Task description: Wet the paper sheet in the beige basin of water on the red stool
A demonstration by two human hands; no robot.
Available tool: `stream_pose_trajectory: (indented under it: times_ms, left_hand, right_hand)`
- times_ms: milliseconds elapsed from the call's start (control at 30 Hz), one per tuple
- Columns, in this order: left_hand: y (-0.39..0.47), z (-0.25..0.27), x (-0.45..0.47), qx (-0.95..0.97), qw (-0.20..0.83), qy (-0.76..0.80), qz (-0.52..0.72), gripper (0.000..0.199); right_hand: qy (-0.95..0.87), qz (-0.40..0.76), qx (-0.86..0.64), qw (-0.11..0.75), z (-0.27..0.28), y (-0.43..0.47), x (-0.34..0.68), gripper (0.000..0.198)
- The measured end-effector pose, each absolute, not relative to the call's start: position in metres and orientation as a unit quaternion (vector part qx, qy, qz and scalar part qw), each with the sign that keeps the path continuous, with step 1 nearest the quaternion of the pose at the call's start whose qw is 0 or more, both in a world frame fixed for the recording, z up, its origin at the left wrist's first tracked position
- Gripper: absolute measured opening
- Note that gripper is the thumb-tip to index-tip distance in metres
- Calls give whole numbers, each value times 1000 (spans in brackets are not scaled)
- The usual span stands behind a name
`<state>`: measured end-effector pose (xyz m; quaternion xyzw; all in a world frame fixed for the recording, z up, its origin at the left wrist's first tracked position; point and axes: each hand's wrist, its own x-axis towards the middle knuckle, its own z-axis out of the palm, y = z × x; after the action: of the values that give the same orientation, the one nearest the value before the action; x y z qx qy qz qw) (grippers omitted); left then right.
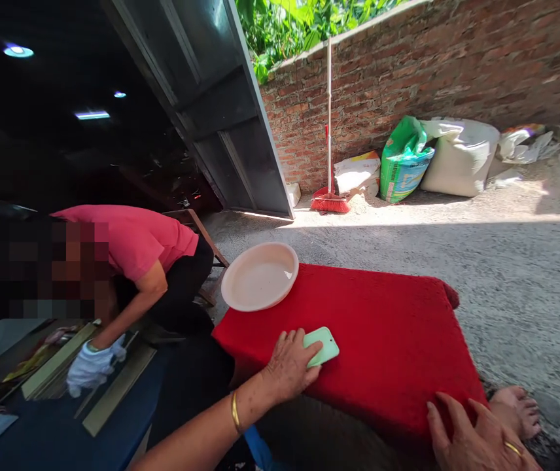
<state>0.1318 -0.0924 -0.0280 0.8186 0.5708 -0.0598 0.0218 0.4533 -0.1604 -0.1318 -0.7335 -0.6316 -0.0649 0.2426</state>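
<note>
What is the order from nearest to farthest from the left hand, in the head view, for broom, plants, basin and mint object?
1. Mint object: held in the left hand.
2. Basin: at the far left corner of the cloth.
3. Broom: farther ahead, by the wall.
4. Plants: farthest, beyond the wall.

Left hand (290,366) covers near end of pale green slab (326,345); I can't tell what slab is. Left forearm (201,435) runs off bottom edge. Right hand (481,435) cropped there too, wrist unseen. I can't see what supports red cloth (383,327). Bare foot (518,412): leg above hidden. Co-worker's head (64,268) pixelated. White-gloved hand (92,366) hides parts of strips. Blue table (137,405) cut by bottom edge. Print on green sack (405,163) too small for me.
</note>
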Motion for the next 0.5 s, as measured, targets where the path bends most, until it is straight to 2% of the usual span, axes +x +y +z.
stream_pose_trajectory:
  times_ms: [167, 333, 500]
  left_hand:
    - [-101, -20, 103, 775, 6, 630, -48, 33]
    - [-106, -31, 173, 860, 31, 510, -7, 40]
    - [-103, -40, 209, 911, 44, 410, -28, 42]
  right_hand:
    - [-635, -48, -734, 238, -133, -162, 453, 32]
    - [-625, -69, -743, 230, -131, -159, 452, 37]
    - [-626, -46, -738, 249, -130, -160, 453, 31]
